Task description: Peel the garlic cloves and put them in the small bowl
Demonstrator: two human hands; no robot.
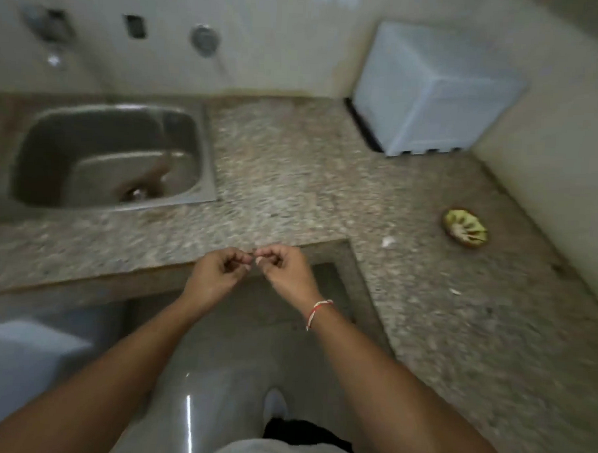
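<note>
While both hands meet just off the table (293, 164) edge, the left hand (216, 274) and right hand (285, 268) each curl their grip around a small pale garlic clove (256, 258) pinched between them, apparently mid-peel. Pale scraps (388, 242), seemingly skin, lie on the table nearby. A small bowl (464, 228) sits well apart to the right; blur hides its contents, so progress is unclear.

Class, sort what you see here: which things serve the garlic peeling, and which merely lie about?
For the job:
- left hand and right hand, pinching something small between them, too blurred to name
- small bowl, green, on the counter
- pale scraps, possibly peel

Lying about:
- sink
- white box
- wall fittings
</note>
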